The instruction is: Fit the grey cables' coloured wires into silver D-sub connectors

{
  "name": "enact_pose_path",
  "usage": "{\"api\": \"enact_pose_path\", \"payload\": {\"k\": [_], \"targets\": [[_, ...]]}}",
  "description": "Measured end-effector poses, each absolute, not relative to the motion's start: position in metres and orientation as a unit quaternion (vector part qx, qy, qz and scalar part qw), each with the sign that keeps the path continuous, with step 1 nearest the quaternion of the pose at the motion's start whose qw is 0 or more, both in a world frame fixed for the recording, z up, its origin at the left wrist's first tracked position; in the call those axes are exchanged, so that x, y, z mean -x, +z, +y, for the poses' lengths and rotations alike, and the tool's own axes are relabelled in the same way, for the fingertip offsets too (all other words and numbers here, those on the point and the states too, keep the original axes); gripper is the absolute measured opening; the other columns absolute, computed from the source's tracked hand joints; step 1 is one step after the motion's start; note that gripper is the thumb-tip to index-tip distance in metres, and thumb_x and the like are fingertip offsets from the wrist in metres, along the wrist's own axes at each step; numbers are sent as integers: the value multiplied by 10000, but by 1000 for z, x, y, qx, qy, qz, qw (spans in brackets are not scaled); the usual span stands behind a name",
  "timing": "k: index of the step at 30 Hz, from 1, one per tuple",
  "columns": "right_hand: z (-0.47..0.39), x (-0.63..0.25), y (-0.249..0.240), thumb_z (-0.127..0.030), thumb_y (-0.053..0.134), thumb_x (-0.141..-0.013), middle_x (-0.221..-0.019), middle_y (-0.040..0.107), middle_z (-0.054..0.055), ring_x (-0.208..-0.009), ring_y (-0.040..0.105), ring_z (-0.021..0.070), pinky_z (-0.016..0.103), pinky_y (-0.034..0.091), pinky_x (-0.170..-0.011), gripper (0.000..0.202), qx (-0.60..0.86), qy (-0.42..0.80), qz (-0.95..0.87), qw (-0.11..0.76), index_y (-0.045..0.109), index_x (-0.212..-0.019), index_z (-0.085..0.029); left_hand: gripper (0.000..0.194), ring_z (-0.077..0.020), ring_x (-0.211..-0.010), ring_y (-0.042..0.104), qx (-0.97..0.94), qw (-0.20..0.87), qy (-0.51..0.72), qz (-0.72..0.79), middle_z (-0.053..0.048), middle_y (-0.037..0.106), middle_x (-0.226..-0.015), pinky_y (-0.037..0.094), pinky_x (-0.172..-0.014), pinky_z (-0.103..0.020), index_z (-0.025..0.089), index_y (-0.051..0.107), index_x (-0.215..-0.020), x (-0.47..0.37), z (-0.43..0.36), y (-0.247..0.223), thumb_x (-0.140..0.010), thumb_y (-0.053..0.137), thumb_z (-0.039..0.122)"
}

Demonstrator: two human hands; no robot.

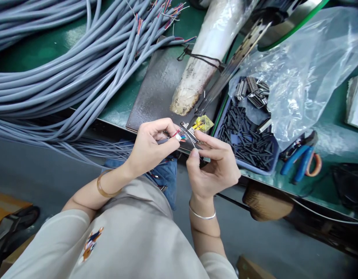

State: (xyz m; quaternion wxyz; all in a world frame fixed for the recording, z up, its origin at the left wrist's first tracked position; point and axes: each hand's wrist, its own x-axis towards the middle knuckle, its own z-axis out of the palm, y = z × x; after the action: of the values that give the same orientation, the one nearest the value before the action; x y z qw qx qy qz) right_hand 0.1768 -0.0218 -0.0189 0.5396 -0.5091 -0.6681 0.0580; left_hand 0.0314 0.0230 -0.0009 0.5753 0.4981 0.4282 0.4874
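Note:
Colored wires (182, 137) from a cable end are pinched between the thumb and fingers of my left hand (151, 147). Their bare tips are at a small metal multi-pin connector (189, 132), which lies between my two hands at the bench edge. My right hand (215, 164) is closed, with a thin pale wire (193, 144) at its thumb tip and the index fingertip against the connector. A soldering iron tip seems to come down just above the connector, beside a yellow sponge (206, 123). My fingers partly cover the wires and connector.
Thick bundles of grey cable (65, 89) cover the left bench. A wrapped tube (196, 73) hangs over a dark mat (155, 89). At right stand a blue tray (271, 166) of black sleeves, metal connectors (254, 91), a plastic bag (306, 77) and blue-handled pliers (302, 161).

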Motion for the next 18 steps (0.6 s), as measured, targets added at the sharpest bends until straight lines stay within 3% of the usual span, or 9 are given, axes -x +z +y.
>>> {"api": "enact_pose_path", "payload": {"k": [5,11,18], "targets": [[-22,-177,-20,-66,693,-840,-1096,792,65,-946,779,196,323,660,-787,150,511,58,-663,544,626,-849,-200,144,-90,-669,609,-497,580,487,424,-19,679,-742,487,-603,-180,147,579,-632,-29,23,-2,-742,671,157],[-22,-177,-19,-141,685,-889,-1040,786,60,-959,773,203,344,655,-783,111,535,157,-607,566,615,-826,-201,117,-97,-638,646,-491,622,470,388,-28,714,-731,501,-583,-183,145,627,-684,-24,23,-3,-753,720,166],[-21,-176,-25,-92,690,-866,-1075,785,50,-927,768,187,320,646,-746,141,512,69,-655,552,618,-876,-213,115,-79,-604,590,-498,578,496,415,-1,659,-722,477,-564,-181,159,582,-693,-29,20,-2,-773,665,155]]}}
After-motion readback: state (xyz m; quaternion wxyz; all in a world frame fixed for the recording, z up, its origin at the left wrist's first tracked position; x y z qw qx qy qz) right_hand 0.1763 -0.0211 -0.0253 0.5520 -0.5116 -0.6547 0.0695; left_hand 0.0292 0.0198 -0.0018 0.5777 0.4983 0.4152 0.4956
